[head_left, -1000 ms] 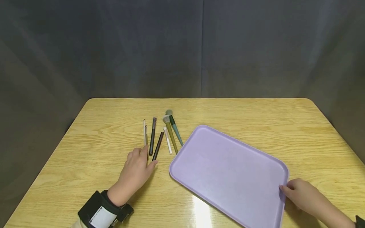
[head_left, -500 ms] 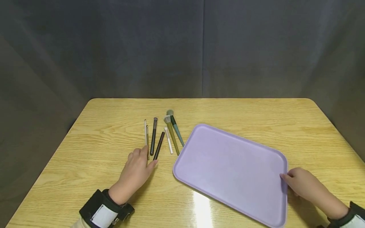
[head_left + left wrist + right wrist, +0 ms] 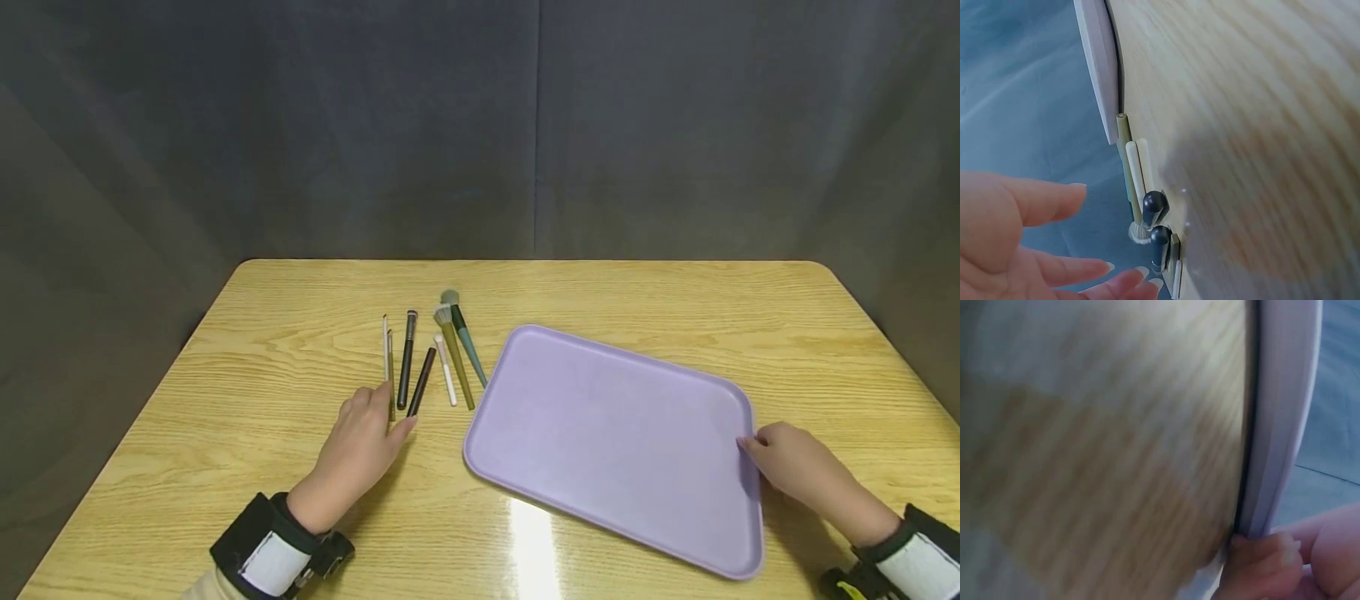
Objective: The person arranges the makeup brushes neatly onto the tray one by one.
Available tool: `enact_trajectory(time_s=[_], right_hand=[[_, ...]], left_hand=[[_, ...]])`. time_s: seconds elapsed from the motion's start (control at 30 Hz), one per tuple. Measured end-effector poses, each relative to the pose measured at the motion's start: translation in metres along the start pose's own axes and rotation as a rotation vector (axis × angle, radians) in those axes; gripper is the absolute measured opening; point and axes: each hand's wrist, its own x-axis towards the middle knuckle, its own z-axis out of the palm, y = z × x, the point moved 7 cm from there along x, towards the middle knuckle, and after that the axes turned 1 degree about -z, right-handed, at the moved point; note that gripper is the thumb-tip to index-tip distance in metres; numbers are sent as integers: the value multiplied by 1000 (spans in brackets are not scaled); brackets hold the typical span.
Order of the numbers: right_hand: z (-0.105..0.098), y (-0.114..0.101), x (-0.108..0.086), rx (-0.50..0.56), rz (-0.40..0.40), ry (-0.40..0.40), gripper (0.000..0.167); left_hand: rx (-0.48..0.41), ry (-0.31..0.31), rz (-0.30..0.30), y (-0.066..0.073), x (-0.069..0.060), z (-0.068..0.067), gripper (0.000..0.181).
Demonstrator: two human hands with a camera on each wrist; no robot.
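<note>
Tray (image 3: 615, 450) has turned slightly, pinched in the right grip (image 3: 797, 462); the left grip (image 3: 358, 442) lies loose near brushes (image 3: 407, 362).

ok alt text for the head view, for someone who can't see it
A person's right hand grips the right edge of a purple tray, while the left hand is close to loose brushes lying on a wooden table.

Edge of a pale lilac tray (image 3: 1277, 419) in the right grip (image 3: 1285, 569), between blurry wood-grain tabletop (image 3: 1104, 450) and grey-blue backdrop (image 3: 1338, 412)
</note>
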Motion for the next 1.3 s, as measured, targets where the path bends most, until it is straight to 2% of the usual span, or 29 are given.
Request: enact_trajectory(time_s=[0.33, 0.7, 1.1, 1.3], right_hand=[[-7, -1, 8, 35, -13, 39, 35], [-12, 0, 21, 108, -37, 38, 33], [-20, -4, 37, 102, -32, 55, 33], [-22, -1, 44, 154, -31, 58, 35]], left_hand=[[20, -26, 3, -1, 0, 0, 50], [53, -38, 0, -7, 0, 3, 46], [63, -65, -47, -14, 2, 3, 46], [30, -97, -87, -20, 6, 4, 47]])
